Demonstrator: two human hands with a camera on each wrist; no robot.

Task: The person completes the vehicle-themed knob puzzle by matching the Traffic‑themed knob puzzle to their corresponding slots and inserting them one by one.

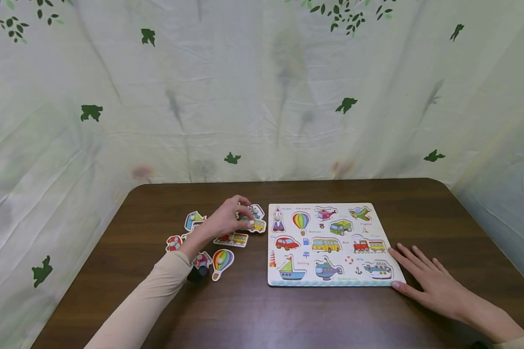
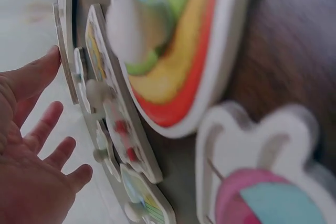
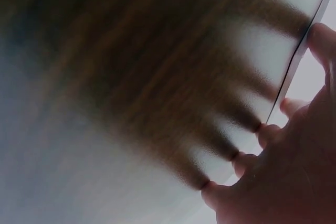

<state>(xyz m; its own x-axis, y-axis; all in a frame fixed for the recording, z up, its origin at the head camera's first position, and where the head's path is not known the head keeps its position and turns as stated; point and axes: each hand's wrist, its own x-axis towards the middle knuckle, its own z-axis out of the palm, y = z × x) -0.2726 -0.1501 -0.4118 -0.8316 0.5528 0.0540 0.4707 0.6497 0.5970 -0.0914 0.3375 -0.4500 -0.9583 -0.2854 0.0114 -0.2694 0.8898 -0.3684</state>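
My left hand [image 1: 228, 218] reaches over a cluster of knobbed wooden puzzle pieces. Its thumb and index finger come together at the yellow bus piece [image 1: 258, 226] and pinch it, its knob partly hidden by the fingertips. In the left wrist view the other fingers [image 2: 68, 150] are spread away from the pieces. My right hand [image 1: 436, 286] lies with straight, spread fingers on the table, thumb and index fingertips touching the lower right edge of the puzzle board [image 1: 332, 264]. The right wrist view shows those fingertips [image 3: 320, 38] along the board's edge.
Near the left hand lie a hot-air balloon piece [image 1: 222, 261], a train piece [image 1: 232, 240], a sailboat piece [image 1: 194, 220], a red car piece [image 1: 173, 243] and a pink piece [image 1: 202, 260]. The brown table [image 1: 253, 315] meets a leaf-patterned curtain [image 1: 262, 97] behind.
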